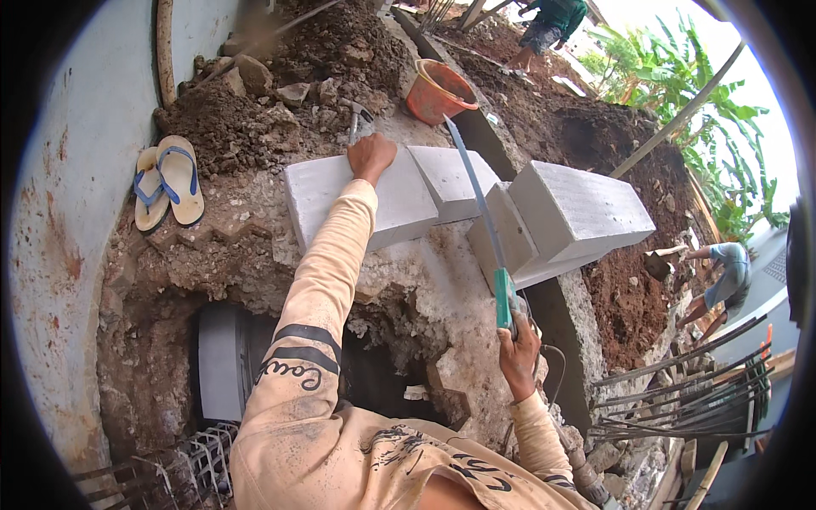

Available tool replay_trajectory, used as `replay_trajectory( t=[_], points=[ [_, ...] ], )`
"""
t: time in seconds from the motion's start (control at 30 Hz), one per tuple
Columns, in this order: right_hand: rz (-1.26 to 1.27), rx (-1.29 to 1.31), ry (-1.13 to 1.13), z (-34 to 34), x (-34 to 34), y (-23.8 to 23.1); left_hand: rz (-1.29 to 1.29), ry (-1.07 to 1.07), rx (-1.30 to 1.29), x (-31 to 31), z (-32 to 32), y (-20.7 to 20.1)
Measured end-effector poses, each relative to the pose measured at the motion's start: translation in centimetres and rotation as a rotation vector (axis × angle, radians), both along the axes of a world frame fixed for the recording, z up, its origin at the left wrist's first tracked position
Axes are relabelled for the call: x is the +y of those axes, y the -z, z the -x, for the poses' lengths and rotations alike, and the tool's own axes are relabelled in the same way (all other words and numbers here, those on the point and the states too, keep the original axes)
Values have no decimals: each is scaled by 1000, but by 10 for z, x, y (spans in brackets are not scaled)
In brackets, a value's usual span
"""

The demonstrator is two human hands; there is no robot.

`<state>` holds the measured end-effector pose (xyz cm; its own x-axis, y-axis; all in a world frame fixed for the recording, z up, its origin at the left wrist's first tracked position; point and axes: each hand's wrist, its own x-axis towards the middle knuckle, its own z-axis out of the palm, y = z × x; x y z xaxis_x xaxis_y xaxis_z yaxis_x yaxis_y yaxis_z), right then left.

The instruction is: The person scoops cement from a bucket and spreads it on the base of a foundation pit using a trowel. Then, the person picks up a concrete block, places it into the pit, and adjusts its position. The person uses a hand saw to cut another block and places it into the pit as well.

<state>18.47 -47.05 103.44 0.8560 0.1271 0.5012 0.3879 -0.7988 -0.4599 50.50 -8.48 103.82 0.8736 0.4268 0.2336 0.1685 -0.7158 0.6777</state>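
Observation:
My right hand [518, 354] is wrapped round the green handle of a handsaw [505, 299]. Its long narrow blade points away from me, crossing the view over the right end of a pale lightweight block [455, 177]. Whether the teeth touch a block cannot be told. Closed over the far edge of a larger pale block [395, 200], my left hand [371, 157] has its fingertips hidden. Just beyond this hand lies a hammer [358, 117], its handle partly hidden. More pale blocks [586, 208] are stacked to the right of the blade.
An orange bucket [440, 92] stands beyond the blocks. Sandals [170, 183] lie by the left wall [68, 212]. A dug hole [382, 370] opens near me, with rebar [191, 463] at lower left. Steel rods [680, 399] stick out at right. Two other people [727, 276] are farther off.

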Motion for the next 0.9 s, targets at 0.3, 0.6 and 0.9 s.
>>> replay_trajectory(
  t=[0.3,0.6,0.9],
  points=[
    [465,207,82,0,7,67,332,-27,-442,34,77,-32],
    [-74,206,-166,-72,127,4,729,-320,-445,144,189,99],
    [-722,588,5,-216,181,65,730,-171,-73,78,220,91]
  ],
)
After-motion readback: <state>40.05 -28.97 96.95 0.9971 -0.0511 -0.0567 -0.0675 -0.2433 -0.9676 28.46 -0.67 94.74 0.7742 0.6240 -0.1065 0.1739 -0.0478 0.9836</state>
